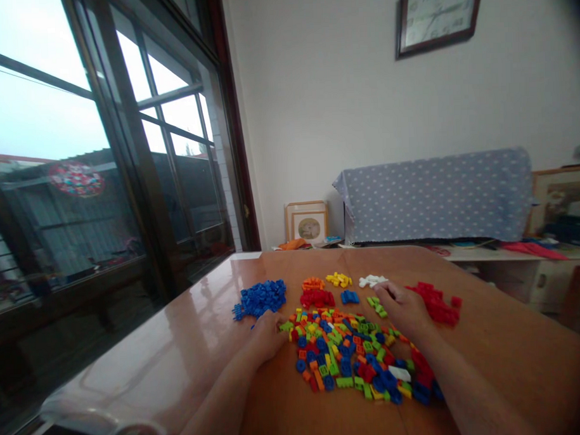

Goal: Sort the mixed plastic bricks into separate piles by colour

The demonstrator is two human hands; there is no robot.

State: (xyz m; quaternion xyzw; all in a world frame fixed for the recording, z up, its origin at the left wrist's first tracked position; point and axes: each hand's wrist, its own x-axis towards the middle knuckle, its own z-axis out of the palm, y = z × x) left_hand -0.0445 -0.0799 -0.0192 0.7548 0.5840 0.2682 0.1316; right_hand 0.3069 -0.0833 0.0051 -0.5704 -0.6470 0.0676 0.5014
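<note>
Mixed bricks (345,366) in a broad heap, lower centre of frame, on the surface (277,402); single-colour groups beyond it: blue pile (264,298), orange pile (313,284), yellow pile (338,279), white pile (369,281), red pile (436,304) at right; separation looks partly done, much of the heap still unsorted; left hand (266,336) at heap's left edge, fingers curled by green bricks; right hand (410,308) beside the white pile, fingers bent, partly closed; cannot tell whether either grips a brick.
</note>
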